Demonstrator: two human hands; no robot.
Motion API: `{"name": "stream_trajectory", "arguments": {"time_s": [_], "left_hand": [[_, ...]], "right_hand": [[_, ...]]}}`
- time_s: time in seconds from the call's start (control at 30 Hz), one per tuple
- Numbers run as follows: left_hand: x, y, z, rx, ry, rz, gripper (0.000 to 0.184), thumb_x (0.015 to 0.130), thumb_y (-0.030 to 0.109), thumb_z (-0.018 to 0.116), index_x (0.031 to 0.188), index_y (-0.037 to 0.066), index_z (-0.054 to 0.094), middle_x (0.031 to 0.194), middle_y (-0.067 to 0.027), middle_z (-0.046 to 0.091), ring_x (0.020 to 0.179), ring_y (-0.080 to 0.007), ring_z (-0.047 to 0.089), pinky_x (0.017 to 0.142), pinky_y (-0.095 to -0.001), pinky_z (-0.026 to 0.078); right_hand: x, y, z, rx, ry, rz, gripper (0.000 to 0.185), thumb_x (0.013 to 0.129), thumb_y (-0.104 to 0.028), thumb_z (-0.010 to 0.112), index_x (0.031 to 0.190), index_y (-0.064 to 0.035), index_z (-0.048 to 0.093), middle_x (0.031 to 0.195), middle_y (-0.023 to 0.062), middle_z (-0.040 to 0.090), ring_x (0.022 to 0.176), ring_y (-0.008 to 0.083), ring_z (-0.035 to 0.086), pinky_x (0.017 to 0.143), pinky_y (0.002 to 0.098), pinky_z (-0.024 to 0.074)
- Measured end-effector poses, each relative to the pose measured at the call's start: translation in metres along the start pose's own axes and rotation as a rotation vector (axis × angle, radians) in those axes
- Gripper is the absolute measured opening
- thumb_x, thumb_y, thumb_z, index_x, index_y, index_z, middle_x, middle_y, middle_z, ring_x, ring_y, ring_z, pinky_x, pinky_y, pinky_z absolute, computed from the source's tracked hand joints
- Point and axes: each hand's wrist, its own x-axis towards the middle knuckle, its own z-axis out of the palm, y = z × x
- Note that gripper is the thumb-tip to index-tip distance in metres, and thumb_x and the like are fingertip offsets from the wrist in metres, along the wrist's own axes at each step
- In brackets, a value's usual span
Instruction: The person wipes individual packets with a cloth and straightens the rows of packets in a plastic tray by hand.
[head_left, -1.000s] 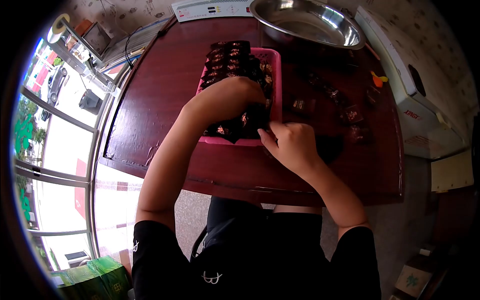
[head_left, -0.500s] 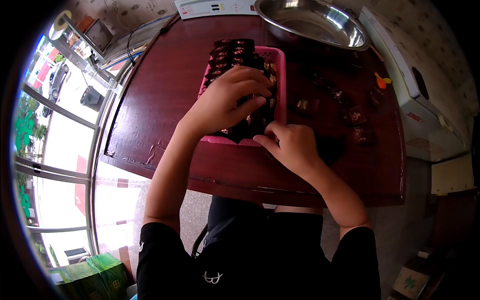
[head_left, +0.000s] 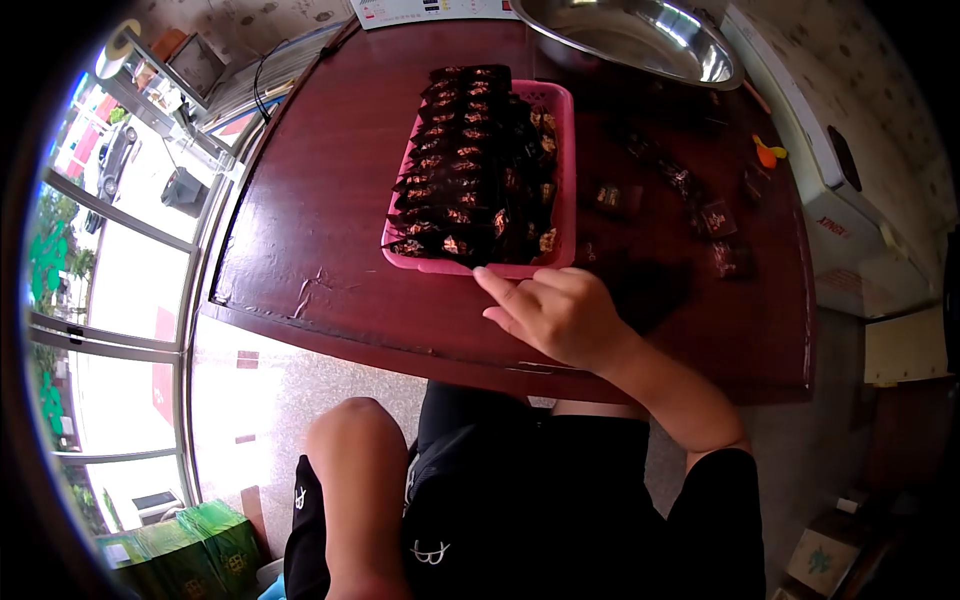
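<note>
A pink plastic basket stands on the dark red table, filled with small dark wrapped packets bearing reddish-gold print. The packets on its left side stand in neat rows; those on the right lie less evenly. My right hand is at the basket's front edge, index finger stretched toward the near rim and thumb apart below it. The other fingers are curled, and I see nothing held. My left arm is bent back against my body with the elbow showing; the left hand is out of view.
Several loose dark packets lie on the table right of the basket. A steel basin stands at the back right, near a small orange and yellow object. A white appliance borders the right side; green bags sit lower left.
My left hand has left the basket and drawn back out of view. The right hand has moved slightly left and down along the front rim, its index finger now extended.
</note>
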Motion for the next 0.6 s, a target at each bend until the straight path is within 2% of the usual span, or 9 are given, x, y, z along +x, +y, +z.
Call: {"name": "stream_trajectory", "arguments": {"time_s": [0.07, 0.1, 0.13, 0.2, 0.33, 0.43, 0.53, 0.6], "left_hand": [[-0.005, 0.004, -0.004, 0.000, 0.008, 0.017, 0.035, 0.098, 0.032, 0.044, 0.118, 0.006, 0.058, 0.122, -0.0077, 0.057, 0.120, -0.0262, 0.046, 0.104, -0.0522, 0.029], [-0.005, 0.004, -0.003, -0.002, 0.019, 0.028, 0.035, 0.098, 0.031, 0.044, 0.116, 0.005, 0.058, 0.120, -0.0087, 0.057, 0.121, -0.0268, 0.046, 0.104, -0.0523, 0.028], [-0.005, 0.005, 0.000, 0.001, 0.016, 0.027, 0.035, 0.098, 0.031, 0.044, 0.116, 0.005, 0.058, 0.120, -0.0087, 0.057, 0.121, -0.0268, 0.046, 0.104, -0.0523, 0.028], [-0.006, 0.006, 0.009, -0.123, 0.163, -0.009, 0.035, 0.098, 0.031, 0.043, 0.116, 0.004, 0.057, 0.120, -0.0100, 0.057, 0.121, -0.0271, 0.046, 0.105, -0.0525, 0.028], [-0.003, 0.001, 0.007, -0.001, 0.103, -0.118, 0.036, 0.099, 0.031, 0.042, 0.117, 0.004, 0.057, 0.124, -0.0100, 0.056, 0.121, -0.0263, 0.045, 0.106, -0.0524, 0.028], [-0.003, 0.003, -0.002, 0.038, 0.054, -0.002, 0.035, 0.098, 0.030, 0.043, 0.117, 0.004, 0.058, 0.125, -0.0112, 0.057, 0.121, -0.0270, 0.046, 0.106, -0.0523, 0.029], [-0.009, 0.007, -0.003, -0.005, 0.044, -0.016, 0.033, 0.098, 0.027, 0.044, 0.115, 0.003, 0.059, 0.124, -0.0128, 0.059, 0.120, -0.0287, 0.048, 0.105, -0.0524, 0.030], [-0.012, 0.010, 0.005, -0.216, 0.188, -0.085, 0.032, 0.097, 0.026, 0.046, 0.114, 0.003, 0.060, 0.124, -0.0128, 0.060, 0.118, -0.0289, 0.049, 0.105, -0.0528, 0.031]], "right_hand": [[0.000, -0.007, 0.009, -0.162, -0.147, -0.100, 0.053, 0.080, -0.024, 0.076, 0.129, -0.0092, 0.063, 0.051, -0.0026, 0.043, 0.047, 0.0112, 0.047, 0.044, 0.0267, 0.0416], [-0.001, -0.008, 0.017, -0.196, -0.148, -0.115, 0.062, 0.080, -0.024, 0.075, 0.137, -0.0086, 0.056, 0.050, -0.0029, 0.040, 0.045, 0.0105, 0.044, 0.043, 0.0265, 0.0408], [-0.001, -0.011, 0.020, -0.191, -0.148, -0.115, 0.062, 0.080, -0.024, 0.075, 0.137, -0.0086, 0.056, 0.050, -0.0029, 0.040, 0.045, 0.0105, 0.044, 0.043, 0.0265, 0.0408], [0.001, -0.015, 0.024, -0.267, -0.182, -0.026, 0.064, 0.079, -0.023, 0.076, 0.138, -0.0083, 0.055, 0.048, -0.0023, 0.039, 0.043, 0.0109, 0.044, 0.042, 0.0269, 0.0407], [0.004, -0.013, 0.025, -0.283, -0.222, 0.026, 0.067, 0.078, -0.023, 0.076, 0.139, -0.0078, 0.053, 0.046, -0.0018, 0.039, 0.042, 0.0114, 0.044, 0.041, 0.0276, 0.0409], [0.006, -0.010, 0.026, -0.328, -0.246, 0.047, 0.069, 0.077, -0.024, 0.077, 0.140, -0.0085, 0.052, 0.046, -0.0014, 0.041, 0.042, 0.0119, 0.045, 0.041, 0.0283, 0.0416], [0.006, -0.006, 0.027, -0.340, -0.244, 0.037, 0.070, 0.077, -0.025, 0.078, 0.140, -0.0103, 0.052, 0.046, -0.0013, 0.041, 0.042, 0.0123, 0.045, 0.042, 0.0283, 0.0424], [0.009, -0.007, 0.023, -0.259, -0.221, 0.053, 0.069, 0.077, -0.025, 0.078, 0.140, -0.0120, 0.053, 0.046, -0.0016, 0.040, 0.042, 0.0123, 0.044, 0.043, 0.0279, 0.0429]]}}
